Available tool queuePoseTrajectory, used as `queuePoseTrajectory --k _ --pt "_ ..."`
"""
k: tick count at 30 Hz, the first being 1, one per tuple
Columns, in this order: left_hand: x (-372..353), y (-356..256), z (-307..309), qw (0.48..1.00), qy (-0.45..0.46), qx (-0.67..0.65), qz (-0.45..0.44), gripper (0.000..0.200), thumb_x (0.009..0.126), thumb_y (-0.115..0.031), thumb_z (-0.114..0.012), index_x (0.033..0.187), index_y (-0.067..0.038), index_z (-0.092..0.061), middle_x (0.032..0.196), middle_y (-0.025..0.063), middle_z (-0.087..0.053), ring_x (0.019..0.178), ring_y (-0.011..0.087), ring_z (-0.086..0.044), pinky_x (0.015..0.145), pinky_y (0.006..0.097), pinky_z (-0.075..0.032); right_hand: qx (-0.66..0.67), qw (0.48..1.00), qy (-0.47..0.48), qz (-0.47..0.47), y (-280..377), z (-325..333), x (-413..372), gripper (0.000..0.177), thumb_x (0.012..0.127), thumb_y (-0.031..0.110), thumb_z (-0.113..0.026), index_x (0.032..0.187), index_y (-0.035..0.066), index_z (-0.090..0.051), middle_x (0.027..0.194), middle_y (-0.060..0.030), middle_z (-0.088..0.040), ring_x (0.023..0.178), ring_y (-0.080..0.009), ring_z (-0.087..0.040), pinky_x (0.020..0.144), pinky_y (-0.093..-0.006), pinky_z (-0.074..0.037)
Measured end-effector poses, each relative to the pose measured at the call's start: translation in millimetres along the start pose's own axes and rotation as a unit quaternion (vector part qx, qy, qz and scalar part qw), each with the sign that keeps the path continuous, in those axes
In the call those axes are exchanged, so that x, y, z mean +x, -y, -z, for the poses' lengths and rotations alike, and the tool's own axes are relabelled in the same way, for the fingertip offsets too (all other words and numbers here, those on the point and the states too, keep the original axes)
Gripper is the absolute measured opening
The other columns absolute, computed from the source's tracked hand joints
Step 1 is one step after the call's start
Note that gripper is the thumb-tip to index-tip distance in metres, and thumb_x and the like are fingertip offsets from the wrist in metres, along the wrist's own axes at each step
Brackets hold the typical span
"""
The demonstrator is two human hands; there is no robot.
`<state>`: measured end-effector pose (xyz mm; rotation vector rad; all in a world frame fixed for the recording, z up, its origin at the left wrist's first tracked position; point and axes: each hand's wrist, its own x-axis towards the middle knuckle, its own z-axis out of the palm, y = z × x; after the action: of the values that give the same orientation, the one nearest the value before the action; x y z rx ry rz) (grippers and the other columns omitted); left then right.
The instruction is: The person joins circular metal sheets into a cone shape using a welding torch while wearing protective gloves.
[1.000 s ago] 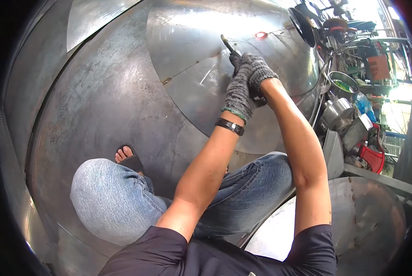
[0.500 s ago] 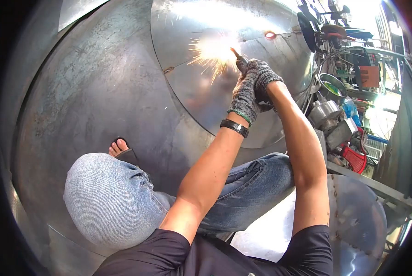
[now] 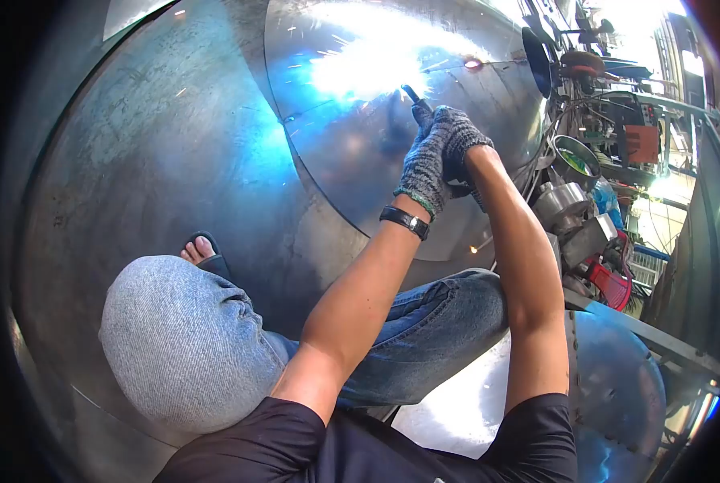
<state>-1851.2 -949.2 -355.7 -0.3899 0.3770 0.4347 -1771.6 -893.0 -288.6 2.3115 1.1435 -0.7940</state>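
Both my hands, in grey knitted gloves, are closed together round a welding torch [image 3: 412, 94]. My left hand [image 3: 426, 165] wraps the grip from the left, with a watch on that wrist. My right hand [image 3: 461, 135] grips from the right, its fingers pressed against the left hand. The torch's dark neck points up and left to a white-blue arc [image 3: 364, 71], whose glare hides the nozzle tip and the spot it meets. The arc burns over a seam on a shiny round metal sheet [image 3: 336, 165], and a small glowing spot [image 3: 473, 63] lies farther right along that seam.
My foot [image 3: 199, 248] in a sandal rests on the large grey metal sheet [image 3: 135, 185]. At the right are a metal pot [image 3: 576, 157], steel parts [image 3: 563, 200], a red basket [image 3: 609, 283] and cables. A metal bar [image 3: 650, 326] runs along the lower right.
The yellow spark burst has become a larger white-blue arc, with blue light spreading over the sheets. A small orange spark shows below the hands. Both hands keep their grip, almost in place.
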Motion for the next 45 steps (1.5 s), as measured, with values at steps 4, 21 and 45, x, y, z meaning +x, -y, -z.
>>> queuePoseTrajectory --k 4,21,45 --pt "-8 -2 -2 1.000 -0.008 0.021 0.005 0.064 0.094 -0.058 -0.073 0.143 -0.020 -0.060 0.144 0.0141 -0.062 0.133 0.0369 -0.057 0.102 0.0734 -0.043 0.086 0.995 -0.018 0.040 -25 -22 27 0.054 0.106 0.048 -0.050 0.125 -0.001 -0.063 0.103 -0.0244 -0.071 0.085 -0.0303 -0.068 0.081 -0.0482 -0.057" --pt "-2 1 0 0.999 -0.016 0.029 -0.003 0.063 0.097 -0.060 -0.069 0.142 -0.017 -0.058 0.139 0.0156 -0.063 0.124 0.0378 -0.062 0.099 0.0752 -0.046 -0.099 0.964 -0.115 0.217 -21 -21 23 0.061 0.100 0.024 -0.062 0.157 0.014 -0.045 0.145 -0.0266 -0.059 0.137 -0.0363 -0.057 0.118 -0.0442 -0.046" --pt "-6 1 -3 0.998 -0.055 0.019 0.003 0.062 0.095 -0.058 -0.073 0.143 -0.021 -0.060 0.140 0.0122 -0.063 0.127 0.0364 -0.059 0.100 0.0755 -0.044 -0.199 0.973 0.027 0.116 -1 1 10 0.085 0.095 0.031 -0.068 0.167 0.019 -0.025 0.138 -0.0290 -0.063 0.121 -0.0461 -0.066 0.105 -0.0512 -0.055"
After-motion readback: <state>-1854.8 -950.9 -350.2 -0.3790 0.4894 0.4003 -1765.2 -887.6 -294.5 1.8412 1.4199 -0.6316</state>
